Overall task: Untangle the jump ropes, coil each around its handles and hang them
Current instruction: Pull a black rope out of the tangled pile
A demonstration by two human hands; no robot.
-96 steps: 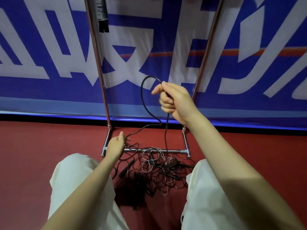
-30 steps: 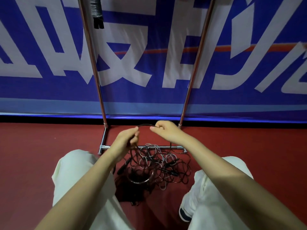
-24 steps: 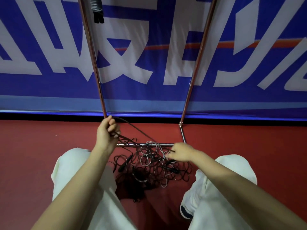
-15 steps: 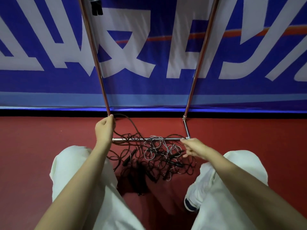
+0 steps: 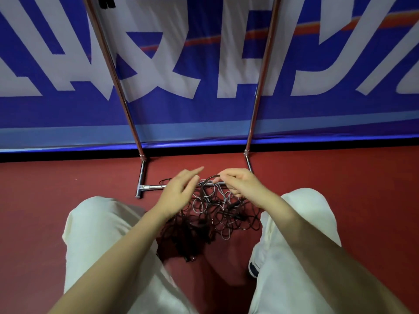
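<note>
A tangled heap of black and grey jump ropes (image 5: 217,214) lies on the red floor between my knees, against the base of a chrome rack (image 5: 149,188). My right hand (image 5: 243,183) pinches a black loop of rope lifted from the top of the heap. My left hand (image 5: 181,191) hovers just left of that loop with its fingers stretched out; I see no rope in it. Dark handles are buried in the heap's lower part. At the top edge, a black coiled rope (image 5: 105,2) hangs on the rack.
The rack's two upright poles (image 5: 260,75) rise in front of a blue and white banner (image 5: 204,64). My white-trousered knees (image 5: 102,223) flank the heap, with a shoe (image 5: 254,266) at the right. Red floor spreads to both sides.
My left hand has let go of the rope it held up at the left pole and moved right and down. My right hand has come left from the heap's right side, lifting a black loop.
</note>
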